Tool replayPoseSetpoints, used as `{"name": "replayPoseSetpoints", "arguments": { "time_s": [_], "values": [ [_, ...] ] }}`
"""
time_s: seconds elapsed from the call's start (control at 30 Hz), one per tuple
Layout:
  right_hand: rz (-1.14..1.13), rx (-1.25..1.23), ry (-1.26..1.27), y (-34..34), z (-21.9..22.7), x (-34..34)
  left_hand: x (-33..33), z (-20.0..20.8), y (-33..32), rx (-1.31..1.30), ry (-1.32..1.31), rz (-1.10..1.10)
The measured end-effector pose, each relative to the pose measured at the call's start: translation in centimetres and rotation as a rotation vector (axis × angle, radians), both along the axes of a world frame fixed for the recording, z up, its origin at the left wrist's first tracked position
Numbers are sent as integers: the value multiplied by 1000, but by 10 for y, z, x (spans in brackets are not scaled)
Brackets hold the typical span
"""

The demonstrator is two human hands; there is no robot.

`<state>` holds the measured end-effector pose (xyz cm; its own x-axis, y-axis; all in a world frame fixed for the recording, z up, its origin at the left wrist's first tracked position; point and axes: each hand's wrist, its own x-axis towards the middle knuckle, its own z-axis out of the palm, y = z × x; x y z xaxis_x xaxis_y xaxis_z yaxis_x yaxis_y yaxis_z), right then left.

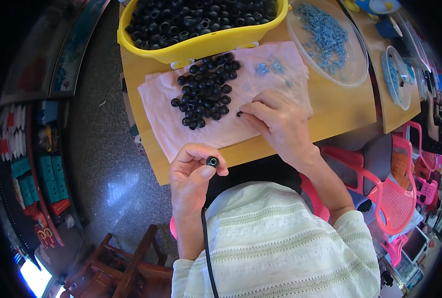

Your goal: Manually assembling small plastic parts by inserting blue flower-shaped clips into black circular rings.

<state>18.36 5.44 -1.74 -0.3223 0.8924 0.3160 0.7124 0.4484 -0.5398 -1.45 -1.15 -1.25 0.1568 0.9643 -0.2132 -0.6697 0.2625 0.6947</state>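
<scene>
My left hand [192, 171] is closed around a small black round cap [212, 161], held between thumb and fingers with its ringed opening facing up, just off the table's near edge. Over the pink cloth [160, 126], my right hand [278, 119] is pinched. A tiny dark piece [239, 114] shows at its fingertips; its kind is too small to tell. To the left of that hand lies a loose pile of black round caps [201, 94]. Small clear-blue pieces [262, 69] are scattered on the cloth beyond my right hand.
A yellow tub [201, 45] full of black caps stands at the far edge. Beside it sits a clear round tray [357, 82] of blue pieces. Pink plastic chairs [395, 203] are at the right, wooden chairs [126, 268] at lower left. A black cable [206, 238] runs along my left forearm.
</scene>
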Motion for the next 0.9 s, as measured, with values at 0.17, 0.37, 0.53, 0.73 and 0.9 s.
{"name": "replayPoseSetpoints", "arguments": {
  "time_s": [0.17,0.37,0.53,0.73,0.9],
  "values": [
    [16,50,-21,0,0,-3,4,0,3,-42,69,-6],
    [65,-181,222,-10,31,0,13,2,6,-25,246,28],
    [160,1,89,-14,51,1,19,6,4,-5,266,34],
    [222,48,55,-19,56,0,24,8,1,39,294,1],
    [289,-209,359,-14,55,8,20,8,-1,0,233,-46]
  ]
}}
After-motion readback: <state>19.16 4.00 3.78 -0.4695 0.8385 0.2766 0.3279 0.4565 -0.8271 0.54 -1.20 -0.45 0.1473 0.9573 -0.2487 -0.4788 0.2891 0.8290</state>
